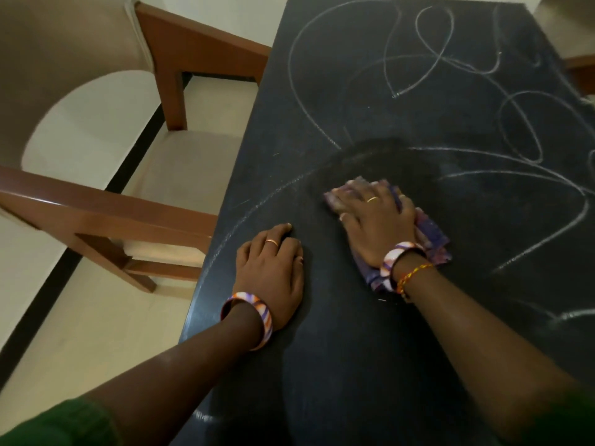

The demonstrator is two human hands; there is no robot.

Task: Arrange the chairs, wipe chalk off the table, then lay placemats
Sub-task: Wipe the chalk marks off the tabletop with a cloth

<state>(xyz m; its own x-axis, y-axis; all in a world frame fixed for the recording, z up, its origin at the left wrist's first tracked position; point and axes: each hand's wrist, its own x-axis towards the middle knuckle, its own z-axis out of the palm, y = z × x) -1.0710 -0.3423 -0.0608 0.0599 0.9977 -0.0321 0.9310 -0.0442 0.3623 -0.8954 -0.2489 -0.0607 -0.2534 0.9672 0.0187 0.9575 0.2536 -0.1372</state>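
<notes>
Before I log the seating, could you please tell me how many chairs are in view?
2: one chair left of the table; another's corner at far right. Others may be hidden.

Green sleeves (64,426), patterned bangles (262,320), gold rings (272,242)

There was a single view, from a wide-angle camera worn on the person's head. It looked forward and steeply down over the near end of a dark table (354,365), close enough that both forearms entered from the bottom edge and the left hand (272,272) and right hand (375,220) sat near the middle of the frame. The table ran away toward the far top edge. On the left the view took in a wooden chair (180,56) and pale floor (96,333). Straight lines bowed toward the edges.
</notes>
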